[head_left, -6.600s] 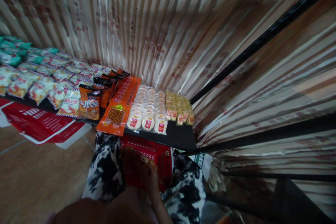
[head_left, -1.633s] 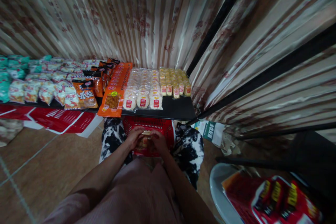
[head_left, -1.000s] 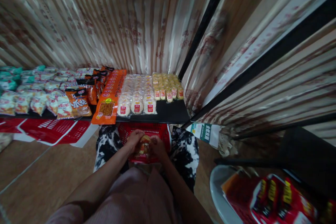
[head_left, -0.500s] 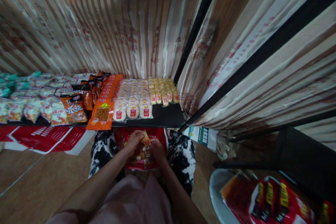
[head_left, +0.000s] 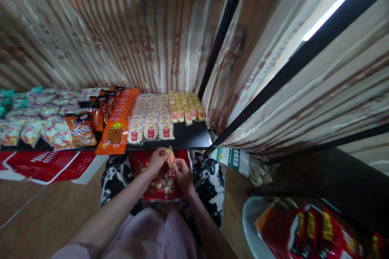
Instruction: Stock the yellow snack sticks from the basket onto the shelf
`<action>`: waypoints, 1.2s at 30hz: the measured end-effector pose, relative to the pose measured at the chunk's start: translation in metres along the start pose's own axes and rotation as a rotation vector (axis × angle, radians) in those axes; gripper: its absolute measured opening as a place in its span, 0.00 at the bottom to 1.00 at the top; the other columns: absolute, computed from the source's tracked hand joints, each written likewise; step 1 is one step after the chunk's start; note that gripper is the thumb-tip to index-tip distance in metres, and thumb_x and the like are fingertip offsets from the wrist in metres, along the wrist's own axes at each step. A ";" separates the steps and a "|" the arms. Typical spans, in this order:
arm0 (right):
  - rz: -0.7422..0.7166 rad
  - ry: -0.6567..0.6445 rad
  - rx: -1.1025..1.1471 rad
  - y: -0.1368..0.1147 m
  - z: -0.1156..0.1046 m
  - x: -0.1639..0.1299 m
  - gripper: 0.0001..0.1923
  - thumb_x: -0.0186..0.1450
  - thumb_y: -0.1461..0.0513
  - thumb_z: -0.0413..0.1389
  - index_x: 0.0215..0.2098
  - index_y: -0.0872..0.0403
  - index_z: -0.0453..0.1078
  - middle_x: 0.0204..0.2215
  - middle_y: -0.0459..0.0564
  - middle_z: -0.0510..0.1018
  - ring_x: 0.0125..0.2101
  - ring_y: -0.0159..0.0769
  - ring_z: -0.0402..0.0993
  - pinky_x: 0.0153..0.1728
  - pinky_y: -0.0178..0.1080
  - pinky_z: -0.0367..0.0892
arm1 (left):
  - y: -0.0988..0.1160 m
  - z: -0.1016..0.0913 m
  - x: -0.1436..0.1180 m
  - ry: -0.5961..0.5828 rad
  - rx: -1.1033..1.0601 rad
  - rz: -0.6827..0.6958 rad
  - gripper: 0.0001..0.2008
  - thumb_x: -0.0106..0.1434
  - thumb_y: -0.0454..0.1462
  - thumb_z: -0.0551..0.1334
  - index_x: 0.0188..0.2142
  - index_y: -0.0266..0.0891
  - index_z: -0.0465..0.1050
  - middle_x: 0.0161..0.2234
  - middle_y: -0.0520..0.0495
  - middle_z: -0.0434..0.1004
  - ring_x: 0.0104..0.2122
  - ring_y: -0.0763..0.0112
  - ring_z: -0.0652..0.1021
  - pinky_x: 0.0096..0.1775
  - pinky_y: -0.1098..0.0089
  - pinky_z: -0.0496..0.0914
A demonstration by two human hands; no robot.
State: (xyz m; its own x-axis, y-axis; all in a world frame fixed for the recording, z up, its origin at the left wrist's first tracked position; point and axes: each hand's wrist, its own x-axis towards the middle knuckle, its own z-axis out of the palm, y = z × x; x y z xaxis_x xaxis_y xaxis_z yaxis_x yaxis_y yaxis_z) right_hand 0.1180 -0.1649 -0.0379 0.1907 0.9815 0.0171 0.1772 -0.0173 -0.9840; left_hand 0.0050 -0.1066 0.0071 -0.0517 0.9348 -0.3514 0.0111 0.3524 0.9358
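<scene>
Between my two hands is a small yellow wrapped snack (head_left: 170, 158) with a red label. My left hand (head_left: 158, 159) pinches its upper left side, and my right hand (head_left: 182, 173) grips its lower right end. Under them, between my knees, a red basket (head_left: 138, 160) holds several more wrapped snacks (head_left: 169, 185). Ahead on the black shelf (head_left: 194, 135), rows of small yellow snacks (head_left: 188, 117) stand at the right end. Beside these are rows of round white wrapped crackers (head_left: 151, 129).
Farther left on the shelf lie a long orange packet (head_left: 114, 129), orange-and-black bags (head_left: 80, 129) and white snack bags (head_left: 32, 131). Black metal posts (head_left: 225, 32) rise at the right before a striped curtain (head_left: 121, 28). A pale tub (head_left: 252, 218) with red packets stands at lower right.
Both hands have risen slightly toward the shelf edge with the yellow snack, whose red label now faces me more plainly. The view has shifted slightly.
</scene>
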 end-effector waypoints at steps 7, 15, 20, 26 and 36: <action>-0.123 0.065 -0.486 -0.010 -0.012 0.007 0.11 0.61 0.56 0.53 0.36 0.54 0.69 0.32 0.52 0.76 0.35 0.39 0.71 0.40 0.39 0.65 | -0.005 0.012 0.008 0.012 -0.016 0.018 0.09 0.47 0.30 0.65 0.30 0.36 0.68 0.23 0.54 0.69 0.24 0.77 0.70 0.28 0.76 0.65; -0.185 0.120 -0.778 -0.025 -0.025 0.012 0.14 0.62 0.54 0.53 0.39 0.55 0.71 0.34 0.54 0.73 0.36 0.41 0.67 0.40 0.40 0.63 | 0.003 0.026 0.013 -0.022 -0.015 0.032 0.10 0.50 0.30 0.64 0.32 0.36 0.66 0.26 0.53 0.69 0.25 0.77 0.71 0.27 0.76 0.67; -0.086 0.084 -0.800 -0.034 -0.030 0.015 0.16 0.61 0.55 0.53 0.43 0.55 0.69 0.36 0.53 0.72 0.36 0.39 0.69 0.34 0.36 0.64 | 0.008 0.036 0.015 -0.051 0.007 0.045 0.09 0.52 0.29 0.63 0.34 0.36 0.66 0.26 0.53 0.68 0.24 0.78 0.70 0.25 0.77 0.67; -0.010 0.119 -0.703 -0.036 -0.036 0.025 0.17 0.62 0.57 0.51 0.47 0.55 0.66 0.38 0.52 0.71 0.28 0.32 0.70 0.28 0.33 0.63 | 0.011 0.050 0.023 -0.039 0.025 0.099 0.12 0.51 0.31 0.65 0.36 0.36 0.67 0.27 0.53 0.70 0.25 0.78 0.72 0.29 0.76 0.68; -0.107 0.237 -0.623 -0.034 -0.052 0.051 0.20 0.61 0.58 0.49 0.50 0.56 0.63 0.38 0.55 0.73 0.30 0.37 0.71 0.33 0.38 0.67 | 0.019 0.077 0.040 -0.036 0.014 0.143 0.09 0.53 0.29 0.63 0.35 0.36 0.67 0.30 0.49 0.74 0.29 0.75 0.75 0.35 0.73 0.71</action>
State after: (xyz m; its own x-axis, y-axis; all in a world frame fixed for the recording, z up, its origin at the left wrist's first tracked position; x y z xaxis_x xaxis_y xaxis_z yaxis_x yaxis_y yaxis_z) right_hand 0.1719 -0.1243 0.0055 0.3350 0.9168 0.2175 0.7174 -0.0985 -0.6896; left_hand 0.0798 -0.0595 0.0087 -0.0123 0.9764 -0.2156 0.0295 0.2159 0.9760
